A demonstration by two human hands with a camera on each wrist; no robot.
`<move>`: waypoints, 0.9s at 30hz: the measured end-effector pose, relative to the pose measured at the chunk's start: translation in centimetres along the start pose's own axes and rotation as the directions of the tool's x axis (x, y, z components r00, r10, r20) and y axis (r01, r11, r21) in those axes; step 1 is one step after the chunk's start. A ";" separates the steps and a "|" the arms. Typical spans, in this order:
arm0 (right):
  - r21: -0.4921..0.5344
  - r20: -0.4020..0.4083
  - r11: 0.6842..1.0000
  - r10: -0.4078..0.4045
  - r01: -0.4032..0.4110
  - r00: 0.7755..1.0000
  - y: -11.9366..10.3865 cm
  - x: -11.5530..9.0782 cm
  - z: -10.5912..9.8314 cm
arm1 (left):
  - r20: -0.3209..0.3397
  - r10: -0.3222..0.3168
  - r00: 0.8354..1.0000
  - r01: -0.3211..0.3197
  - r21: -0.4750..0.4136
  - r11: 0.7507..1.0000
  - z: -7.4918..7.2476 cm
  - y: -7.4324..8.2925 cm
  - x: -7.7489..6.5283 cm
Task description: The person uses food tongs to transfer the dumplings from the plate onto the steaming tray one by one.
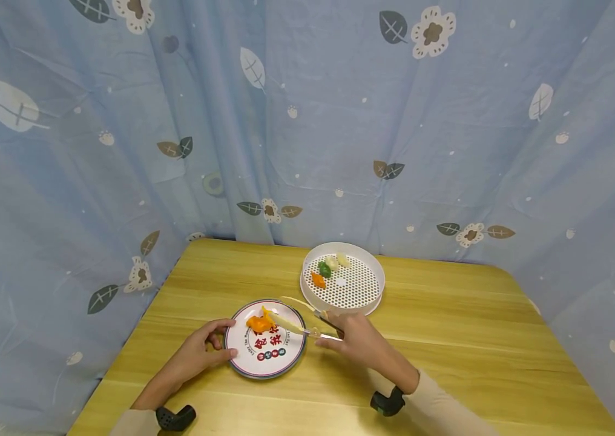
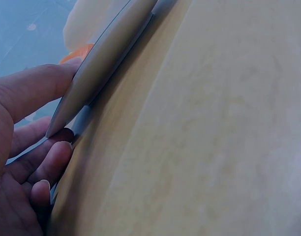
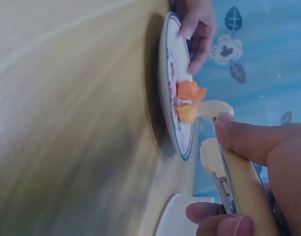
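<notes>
A white plate [image 1: 286,362] with a dark rim and red characters rests on the table. My left hand [image 1: 200,350] grips its left edge, thumb on top of the rim and fingers beneath. Orange, crinkled dumpling-like pieces [image 1: 258,323] lie on the plate, one more yellow in the right wrist view. My right hand [image 1: 359,340] holds metal tongs [image 3: 246,189] with cream-coloured tips. Those tips stand apart, one over the plate close to the orange pieces, the other past its far edge. Whether the nearer tip touches a piece, I cannot tell.
Behind my right hand stands a round white tray [image 1: 359,283] with a perforated base and raised wall. It contains an orange piece [image 1: 318,280], a green piece [image 1: 325,269] and pale pieces [image 1: 343,260]. A patterned blue curtain [image 1: 329,121] hangs around the wooden table [image 1: 449,339].
</notes>
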State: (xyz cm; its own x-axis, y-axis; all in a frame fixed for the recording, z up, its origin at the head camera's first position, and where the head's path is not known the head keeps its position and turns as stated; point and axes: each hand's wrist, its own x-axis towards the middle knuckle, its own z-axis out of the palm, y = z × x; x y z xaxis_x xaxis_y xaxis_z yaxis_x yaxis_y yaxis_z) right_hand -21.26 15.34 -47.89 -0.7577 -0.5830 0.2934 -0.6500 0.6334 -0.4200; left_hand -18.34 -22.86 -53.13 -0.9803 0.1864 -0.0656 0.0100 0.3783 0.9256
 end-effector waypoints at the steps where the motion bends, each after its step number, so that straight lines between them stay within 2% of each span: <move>1: -0.006 0.010 1.000 0.006 -0.006 1.000 0.0 0.0 0.2 | 0.001 0.001 1.000 -0.001 0.001 1.000 0.0 0.0 0.0; 5: -0.012 0.036 1.000 0.029 -0.029 0.999 0.0 -0.1 0.5 | -0.002 -0.002 1.000 0.002 0.004 1.000 0.0 -0.1 0.1; 12: -0.001 0.002 1.000 -0.008 0.008 1.000 -0.2 -0.5 0.5 | -0.007 0.000 1.000 0.000 0.025 1.000 0.0 -0.1 0.2; 17: -0.006 0.021 1.000 0.003 -0.003 1.000 -0.3 -1.1 0.6 | -0.008 -0.009 1.000 0.010 0.023 1.000 0.0 0.0 0.2; 21: -0.014 0.032 1.000 0.024 -0.023 0.999 -0.3 -1.1 1.0 | -0.013 -0.016 1.000 0.016 0.023 1.000 -0.1 0.1 0.1; 27: -0.054 0.011 0.999 0.004 -0.003 1.000 -0.5 -0.9 2.0 | -0.002 -0.005 1.000 0.005 0.006 1.000 0.0 0.1 0.0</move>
State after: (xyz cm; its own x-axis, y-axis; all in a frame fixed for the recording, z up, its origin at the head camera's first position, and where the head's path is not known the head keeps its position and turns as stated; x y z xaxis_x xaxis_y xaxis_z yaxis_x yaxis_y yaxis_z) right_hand -20.17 14.59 -49.64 -0.7593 -0.5864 0.2821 -0.6499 0.6615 -0.3741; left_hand -18.34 -22.77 -53.02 -0.9807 0.1825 -0.0699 0.0058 0.3847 0.9230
